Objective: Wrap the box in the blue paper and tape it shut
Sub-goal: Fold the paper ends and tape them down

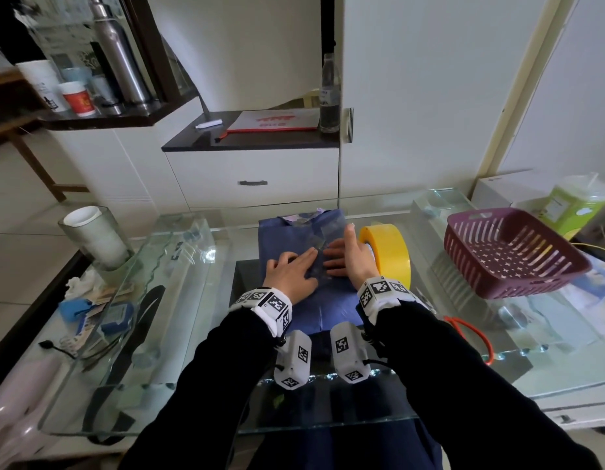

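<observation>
The box (pixel 287 235), covered in blue paper, lies in the middle of the glass table with shiny clear tape strips across its top. My left hand (pixel 292 274) lies flat on the paper, fingers straight, pressing down near the tape. My right hand (pixel 348 259) rests on the box's right part, fingers straight and pointing left, thumb up. A yellow tape roll (pixel 391 254) stands on edge just right of my right hand, touching or nearly touching its back.
A purple slotted basket (pixel 511 256) sits at the right, with a green tissue pack (pixel 572 205) behind it. A glass tray (pixel 124 320) with small items and a cup (pixel 94 237) are at the left. A red cord (pixel 477 334) lies near the front right edge.
</observation>
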`<action>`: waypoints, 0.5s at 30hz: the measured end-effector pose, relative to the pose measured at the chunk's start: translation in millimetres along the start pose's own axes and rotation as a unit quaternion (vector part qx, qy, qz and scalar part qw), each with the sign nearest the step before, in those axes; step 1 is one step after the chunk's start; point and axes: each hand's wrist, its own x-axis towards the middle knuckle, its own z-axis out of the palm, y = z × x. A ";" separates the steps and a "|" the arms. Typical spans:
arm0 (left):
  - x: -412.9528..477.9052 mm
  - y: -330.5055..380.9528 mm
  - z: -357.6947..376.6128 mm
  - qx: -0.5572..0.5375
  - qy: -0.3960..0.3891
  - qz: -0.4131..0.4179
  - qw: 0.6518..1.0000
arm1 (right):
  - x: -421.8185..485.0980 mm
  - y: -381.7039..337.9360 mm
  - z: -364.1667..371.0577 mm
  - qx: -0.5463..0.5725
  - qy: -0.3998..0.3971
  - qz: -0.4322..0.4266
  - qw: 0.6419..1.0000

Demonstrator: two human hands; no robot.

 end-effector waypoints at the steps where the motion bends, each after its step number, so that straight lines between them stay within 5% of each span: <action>1: 0.0 1.3 -1.3 -0.003 0.006 0.002 1.000 | 1.5 -2.7 0.1 -0.013 0.000 -0.013 1.000; 15: 2.6 12.3 -10.2 -0.026 0.032 0.034 0.999 | 14.3 -31.7 -6.3 -0.159 -0.033 -0.008 0.987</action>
